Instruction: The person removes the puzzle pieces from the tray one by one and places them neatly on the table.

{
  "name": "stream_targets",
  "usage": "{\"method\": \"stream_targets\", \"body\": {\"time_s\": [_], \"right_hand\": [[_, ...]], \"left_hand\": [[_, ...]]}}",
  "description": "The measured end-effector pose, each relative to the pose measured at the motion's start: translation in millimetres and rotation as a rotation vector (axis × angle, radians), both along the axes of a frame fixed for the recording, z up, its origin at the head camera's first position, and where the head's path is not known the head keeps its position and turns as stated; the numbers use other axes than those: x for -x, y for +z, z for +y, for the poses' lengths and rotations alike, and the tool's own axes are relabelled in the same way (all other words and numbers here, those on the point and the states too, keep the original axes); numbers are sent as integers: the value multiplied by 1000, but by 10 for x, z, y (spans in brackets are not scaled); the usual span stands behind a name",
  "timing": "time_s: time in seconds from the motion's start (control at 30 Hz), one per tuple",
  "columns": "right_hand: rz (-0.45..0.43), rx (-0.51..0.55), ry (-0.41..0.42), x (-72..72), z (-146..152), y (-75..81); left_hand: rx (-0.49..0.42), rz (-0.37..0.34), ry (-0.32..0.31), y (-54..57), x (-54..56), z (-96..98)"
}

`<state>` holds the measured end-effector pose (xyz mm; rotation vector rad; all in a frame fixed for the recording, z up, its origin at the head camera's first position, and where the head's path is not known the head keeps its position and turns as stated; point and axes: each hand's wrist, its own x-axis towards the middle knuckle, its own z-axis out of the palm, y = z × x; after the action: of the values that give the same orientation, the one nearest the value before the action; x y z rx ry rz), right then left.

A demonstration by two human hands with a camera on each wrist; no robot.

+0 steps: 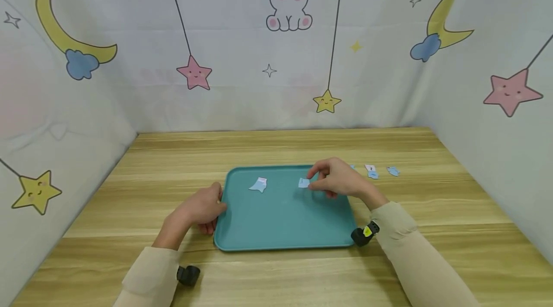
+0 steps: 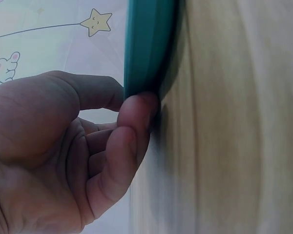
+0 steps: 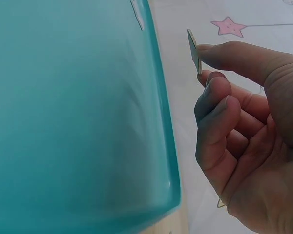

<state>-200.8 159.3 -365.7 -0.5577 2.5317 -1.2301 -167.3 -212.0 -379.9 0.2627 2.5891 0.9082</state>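
A teal tray lies on the wooden table. At its left rim my left hand grips the edge, thumb on the rim and fingers curled below it, as the left wrist view shows. Over the tray's right half, my right hand pinches a small light-blue puzzle piece between thumb and fingertip. In the right wrist view that piece appears thin and edge-on, held above the level of the tray. Another puzzle piece, blue with a pinkish top, rests on the tray's upper left.
Beyond the tray's right side, several more pieces lie on the table, among them a white-and-blue piece and a blue piece. One is partly hidden by my right hand. A printed cloth with stars and moons encloses the back and sides.
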Motion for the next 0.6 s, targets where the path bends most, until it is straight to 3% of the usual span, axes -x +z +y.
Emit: {"method": "stream_targets", "body": {"time_s": [0.6], "right_hand": [[-6,32,-13,-32,199,-29]], "left_hand": [[10,6,2,14,-19,-1]]}}
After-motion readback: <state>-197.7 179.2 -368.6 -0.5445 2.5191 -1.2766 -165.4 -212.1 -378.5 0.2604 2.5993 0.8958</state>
